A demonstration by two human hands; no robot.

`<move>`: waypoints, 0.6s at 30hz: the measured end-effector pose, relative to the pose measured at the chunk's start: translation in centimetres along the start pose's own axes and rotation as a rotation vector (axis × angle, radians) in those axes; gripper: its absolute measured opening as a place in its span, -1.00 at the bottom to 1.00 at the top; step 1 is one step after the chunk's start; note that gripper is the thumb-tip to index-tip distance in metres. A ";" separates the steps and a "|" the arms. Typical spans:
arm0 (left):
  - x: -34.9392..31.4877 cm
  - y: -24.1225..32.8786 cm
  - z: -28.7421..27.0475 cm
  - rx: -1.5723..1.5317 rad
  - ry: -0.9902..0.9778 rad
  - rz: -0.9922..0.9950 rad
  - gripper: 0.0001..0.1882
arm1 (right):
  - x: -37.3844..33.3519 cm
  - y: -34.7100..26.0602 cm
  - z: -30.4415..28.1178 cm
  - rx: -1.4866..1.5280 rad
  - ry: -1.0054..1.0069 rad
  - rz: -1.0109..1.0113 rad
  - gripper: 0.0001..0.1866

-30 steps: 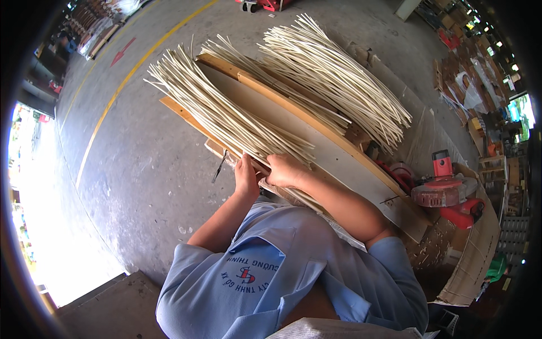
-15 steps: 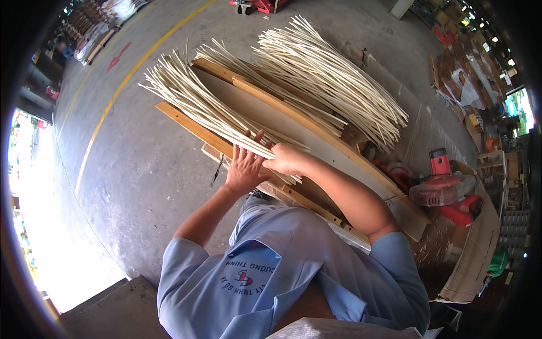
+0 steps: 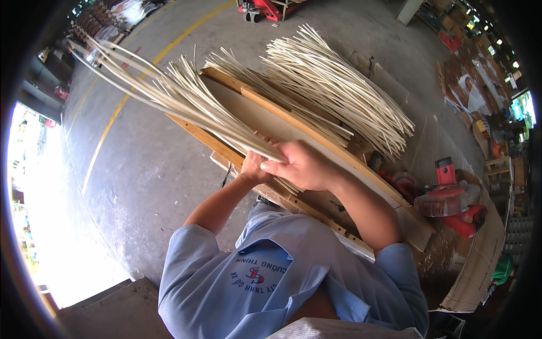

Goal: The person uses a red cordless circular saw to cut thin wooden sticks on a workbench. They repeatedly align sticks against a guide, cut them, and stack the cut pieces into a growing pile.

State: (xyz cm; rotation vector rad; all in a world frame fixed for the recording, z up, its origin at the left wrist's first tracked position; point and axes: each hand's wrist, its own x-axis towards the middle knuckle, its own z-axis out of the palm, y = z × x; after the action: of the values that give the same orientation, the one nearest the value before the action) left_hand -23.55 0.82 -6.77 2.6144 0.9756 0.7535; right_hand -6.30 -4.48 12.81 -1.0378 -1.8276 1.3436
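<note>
A small bunch of thin, pale rattan canes (image 3: 197, 117) is raised above the others, its far ends fanning out to the upper left. My right hand (image 3: 305, 165) is closed round the near end of this bunch, thumb on the near side. Just left of it, my left hand (image 3: 255, 168) wraps the same canes from beneath, its fingers partly hidden by them. Below lie more loose canes (image 3: 189, 83) in a long wooden trough (image 3: 271, 121) with raised side rails.
Beyond the trough rests a larger pile of canes (image 3: 339, 85), with a narrower bundle (image 3: 307, 107) beside the rail. A red power tool (image 3: 446, 198) stands at the right near a cardboard sheet (image 3: 480, 254). Yellow lines (image 3: 113, 121) mark the concrete floor; a red pallet jack (image 3: 265, 8) is far off.
Several canes have been lifted off the pile in the trough, their far ends swinging up and left. My left hand has gone from spread fingers to a closed grip.
</note>
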 end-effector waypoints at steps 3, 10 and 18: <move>0.1 0.6 -0.4 0.160 0.047 0.003 -0.49 | -0.5 -7.2 -3.5 0.061 0.081 -0.261 -0.72; 0.5 1.5 -0.9 0.190 -0.018 0.017 -0.43 | -4.6 -3.2 -7.3 0.201 0.546 -0.022 -0.65; 3.9 5.0 -3.7 -0.120 0.121 0.107 -0.36 | -12.0 5.2 -7.3 0.304 0.755 -0.033 -0.64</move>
State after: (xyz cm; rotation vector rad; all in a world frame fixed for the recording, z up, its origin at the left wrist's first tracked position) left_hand -20.37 -0.09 -0.25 2.5579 0.7995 0.9745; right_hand 6.84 -10.76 9.32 -1.1329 -1.0418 0.9720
